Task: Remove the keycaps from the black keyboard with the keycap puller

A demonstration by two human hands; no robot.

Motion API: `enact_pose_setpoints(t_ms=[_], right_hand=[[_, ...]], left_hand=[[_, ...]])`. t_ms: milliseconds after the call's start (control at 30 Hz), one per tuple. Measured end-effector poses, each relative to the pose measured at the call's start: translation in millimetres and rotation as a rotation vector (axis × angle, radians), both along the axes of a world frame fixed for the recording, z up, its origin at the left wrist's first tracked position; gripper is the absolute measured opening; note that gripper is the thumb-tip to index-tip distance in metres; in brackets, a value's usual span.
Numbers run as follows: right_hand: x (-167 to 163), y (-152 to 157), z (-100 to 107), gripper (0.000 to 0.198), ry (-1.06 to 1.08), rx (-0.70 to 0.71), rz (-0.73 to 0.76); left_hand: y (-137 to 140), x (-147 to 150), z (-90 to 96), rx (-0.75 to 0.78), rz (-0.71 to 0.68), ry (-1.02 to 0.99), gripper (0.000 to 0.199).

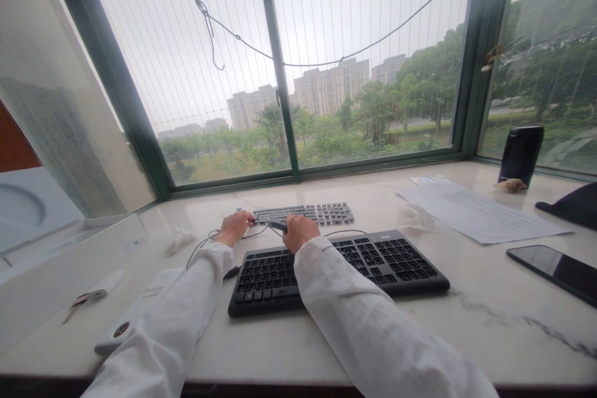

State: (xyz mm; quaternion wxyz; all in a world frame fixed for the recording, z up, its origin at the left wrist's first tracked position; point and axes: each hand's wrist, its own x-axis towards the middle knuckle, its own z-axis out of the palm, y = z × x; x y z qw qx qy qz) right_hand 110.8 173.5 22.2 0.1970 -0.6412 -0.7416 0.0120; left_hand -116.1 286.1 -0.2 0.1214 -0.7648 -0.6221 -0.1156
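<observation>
A black keyboard (396,264) lies on the pale counter, with most keycaps off; some caps remain along its lower left edge. Behind it, loose dark keycaps (326,214) are set out in rows in a keyboard-like layout. My left hand (236,227) is at the left end of these rows, its fingers pinched together; what they hold, if anything, is too small to name. Above the keyboard's back edge, my right hand (301,231) is closed around a slim dark tool (277,224) pointing left toward the keycaps. A thin black cable (198,247) runs behind the keyboard.
Papers (480,214), a phone (553,268) and a dark cylinder (520,155) are on the right. Crumpled tissue (181,239), a white box (69,273), keys (86,300) and a white device (135,317) are at left. A window (298,179) borders the counter's back.
</observation>
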Motion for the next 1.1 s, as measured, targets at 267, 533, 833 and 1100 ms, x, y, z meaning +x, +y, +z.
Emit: enact_pose_setpoints(t_ms=[267, 533, 833, 1100], right_hand=[[0.1, 1.1, -1.8, 0.021, -0.003, -0.002, 0.01], [-0.9, 0.4, -1.1, 0.022, -0.009, -0.018, 0.0], [-0.5, -0.7, 0.8, 0.022, -0.026, -0.005, 0.009], [1.8, -0.9, 2.2, 0.023, -0.039, -0.021, -0.022]], left_hand=[[-2.7, 1.3, 2.0, 0.014, 0.014, -0.003, 0.019], [-5.9, 2.2, 6.6, 0.029, -0.001, -0.001, 0.017], [-22.0, 9.1, 36.6, 0.074, -0.015, -0.016, 0.017], [-52.6, 20.3, 54.3, 0.113, 0.027, -0.057, 0.031]])
